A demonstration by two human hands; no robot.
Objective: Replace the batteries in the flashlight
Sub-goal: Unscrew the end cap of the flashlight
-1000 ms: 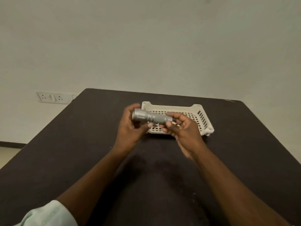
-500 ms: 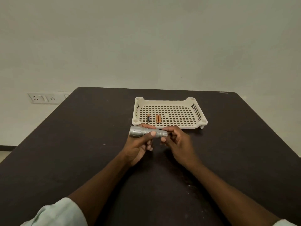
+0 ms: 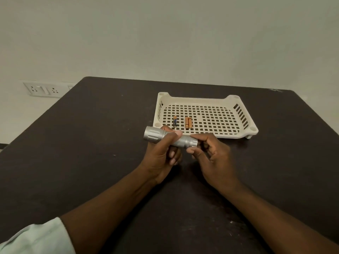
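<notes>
A silver flashlight is held level above the dark table, its wide head pointing left. My left hand wraps around its middle, thumb on top. My right hand pinches the tail cap end with thumb and fingertips. Behind the hands stands a cream perforated tray. In the tray's near left part lie a dark blue battery and two orange batteries side by side.
The dark table stretches left, right and toward me. A wall socket panel sits on the wall at far left. A pale sleeve covers my left forearm at the bottom left.
Both hands with the flashlight came down and toward me, away from in front of the tray. The batteries in the tray came into view. Both hands kept their grip.
</notes>
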